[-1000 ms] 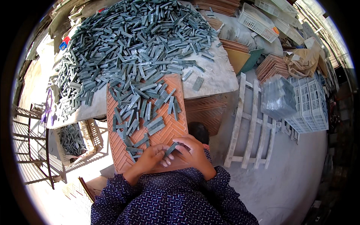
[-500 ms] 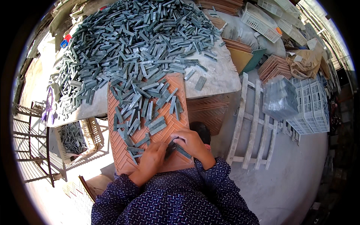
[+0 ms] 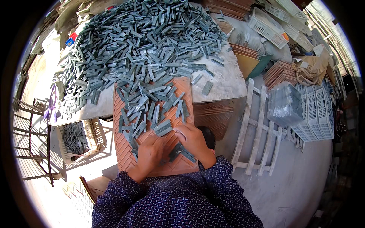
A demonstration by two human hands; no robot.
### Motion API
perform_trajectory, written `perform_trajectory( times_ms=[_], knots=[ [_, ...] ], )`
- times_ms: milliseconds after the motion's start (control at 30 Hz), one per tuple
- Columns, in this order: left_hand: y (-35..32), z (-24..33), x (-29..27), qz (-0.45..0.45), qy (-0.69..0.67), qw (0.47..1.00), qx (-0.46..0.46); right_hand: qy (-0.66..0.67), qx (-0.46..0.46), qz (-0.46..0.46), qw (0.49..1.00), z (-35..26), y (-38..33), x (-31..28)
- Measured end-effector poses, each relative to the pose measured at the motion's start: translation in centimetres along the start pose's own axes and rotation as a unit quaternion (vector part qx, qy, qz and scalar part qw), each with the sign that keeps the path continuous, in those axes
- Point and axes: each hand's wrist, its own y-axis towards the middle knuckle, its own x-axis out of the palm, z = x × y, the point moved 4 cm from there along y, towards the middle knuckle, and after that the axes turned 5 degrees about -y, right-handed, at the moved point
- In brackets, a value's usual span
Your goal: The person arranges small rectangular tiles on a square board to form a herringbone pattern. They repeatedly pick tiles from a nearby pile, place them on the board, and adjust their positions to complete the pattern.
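A reddish-brown tray with a raised herringbone pattern rests in front of me, its far end against the table. Loose grey-green stone strips lie over its upper and middle part. My left hand is low over the tray with fingers curled together; whatever is beneath the fingertips is hidden. My right hand is at the tray's right side, its fingers loosely bent and apart, with nothing visible in them. Just below its palm, a few dark strips lie slanted in the pattern, between both hands.
A large heap of strips covers the pale table. To the left below stands a crate of strips, beside a metal rack. On the right are a wooden pallet, stacked white crates and wrapped strips.
My right hand has moved off the dark strip it was pressing and farther up the tray, exposing the strips between my hands. My left hand has shifted slightly left. The whole view has tilted slightly.
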Motion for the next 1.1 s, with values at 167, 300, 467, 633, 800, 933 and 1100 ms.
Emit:
perform_trajectory(
  times_ms=[167, 300, 467, 633, 800, 933, 1100],
  knots=[
    [1.7, -1.1, -1.6, 0.058, 0.041, 0.997, -0.019, -0.100, -0.098, -0.043, 0.989, -2.1, 2.6, 0.5],
    [2.1, -1.8, -1.3, 0.039, 0.021, 0.999, -0.027, -0.118, -0.117, -0.109, 0.980, -1.5, 3.3, 1.5],
    [1.7, -1.9, -1.2, 0.049, 0.000, 0.999, -0.005, -0.148, -0.044, -0.148, 0.977, -0.7, 2.2, 0.7],
    [1.3, -1.3, -0.1, 0.024, 0.020, 0.999, 0.044, -0.083, 0.054, -0.124, 0.987, 0.1, 0.4, -1.5],
    [2.2, 0.0, 1.0, 0.006, 0.022, 0.997, 0.071, -0.065, 0.079, -0.084, 0.991, 1.7, 0.0, -1.4],
    [2.7, 0.0, 1.3, -0.025, 0.018, 0.997, 0.072, -0.062, 0.115, -0.055, 0.990, 1.8, 0.0, -1.7],
    [2.1, -0.3, 1.7, -0.036, 0.004, 0.998, 0.060, -0.051, 0.160, 0.006, 0.986, 1.8, -3.5, -3.0]
  ],
)
